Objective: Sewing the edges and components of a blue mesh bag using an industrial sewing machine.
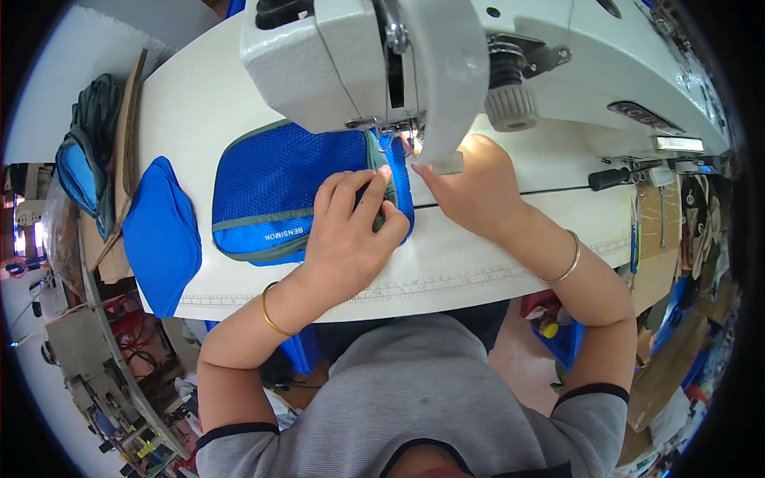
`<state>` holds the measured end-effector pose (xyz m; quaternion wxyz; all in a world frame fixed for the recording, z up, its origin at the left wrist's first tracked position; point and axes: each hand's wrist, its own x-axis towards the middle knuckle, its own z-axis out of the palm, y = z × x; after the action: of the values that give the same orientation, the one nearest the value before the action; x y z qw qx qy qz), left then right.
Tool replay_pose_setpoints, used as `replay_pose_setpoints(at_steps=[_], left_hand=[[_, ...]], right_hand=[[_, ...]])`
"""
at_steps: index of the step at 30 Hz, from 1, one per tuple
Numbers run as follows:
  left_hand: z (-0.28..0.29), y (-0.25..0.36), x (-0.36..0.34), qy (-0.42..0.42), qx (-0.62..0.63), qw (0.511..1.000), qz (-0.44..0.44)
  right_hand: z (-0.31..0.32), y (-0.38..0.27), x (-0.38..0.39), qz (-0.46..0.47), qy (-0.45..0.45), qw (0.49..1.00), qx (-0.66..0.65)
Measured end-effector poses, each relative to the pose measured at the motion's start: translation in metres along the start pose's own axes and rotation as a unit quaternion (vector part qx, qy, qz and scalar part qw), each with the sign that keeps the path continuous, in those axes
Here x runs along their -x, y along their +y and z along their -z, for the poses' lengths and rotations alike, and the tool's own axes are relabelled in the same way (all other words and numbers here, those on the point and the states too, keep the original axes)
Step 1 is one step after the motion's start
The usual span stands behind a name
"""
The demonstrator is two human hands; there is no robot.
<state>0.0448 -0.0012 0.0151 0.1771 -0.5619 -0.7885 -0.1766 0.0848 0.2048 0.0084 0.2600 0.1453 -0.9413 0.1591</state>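
A blue mesh pouch (279, 175) with grey-green binding lies on the white sewing table. Its right edge, with a bright blue strip (404, 191), runs under the needle area of the white sewing machine (307, 76). My left hand (351, 231) rests on the pouch's right part, fingers apart and slightly bent, pressing the fabric. Beside the needle, my right hand (482, 187) is curled inward, thumb toward the strip. The machine's white guard (450, 88) hides most of its fingers, so what they hold cannot be made out.
A flat blue fabric piece (165, 235) lies at the table's left edge. Beyond it hangs a dark green and blue bag (88, 151) beside a brown board. A black-handled tool (612, 178) is at the right. Below the table sits a blue bin (562, 338).
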Motion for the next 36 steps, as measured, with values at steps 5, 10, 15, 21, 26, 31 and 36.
replay_pose_setpoints(at_steps=[5, 10, 15, 21, 26, 31, 36], left_hand=[[0.002, -0.002, 0.001, -0.006, 0.01, 1.0, 0.008], [0.005, 0.002, -0.007, -0.01, 0.028, 0.999, 0.022], [0.006, -0.006, -0.011, -0.041, 0.003, 0.999, 0.01], [0.003, -0.018, -0.013, -0.06, 0.015, 0.998, 0.009], [-0.004, -0.029, -0.011, -0.035, 0.026, 0.999, -0.016], [-0.006, -0.033, -0.012, -0.046, 0.025, 0.999, -0.01], [-0.006, -0.033, -0.012, -0.024, 0.023, 0.999, -0.02]], right_hand=[[0.004, 0.0, 0.0, 0.046, -0.069, 0.996, 0.01], [0.0, -0.014, 0.02, 0.131, -0.015, 0.989, -0.059], [0.001, -0.015, 0.018, 0.089, -0.066, 0.992, -0.061], [0.001, -0.014, 0.008, 0.069, -0.059, 0.996, -0.028], [0.001, -0.014, 0.006, 0.034, -0.079, 0.996, -0.01], [0.003, -0.012, 0.005, 0.027, -0.047, 0.998, -0.032], [-0.001, -0.01, 0.017, 0.131, -0.03, 0.991, -0.011]])
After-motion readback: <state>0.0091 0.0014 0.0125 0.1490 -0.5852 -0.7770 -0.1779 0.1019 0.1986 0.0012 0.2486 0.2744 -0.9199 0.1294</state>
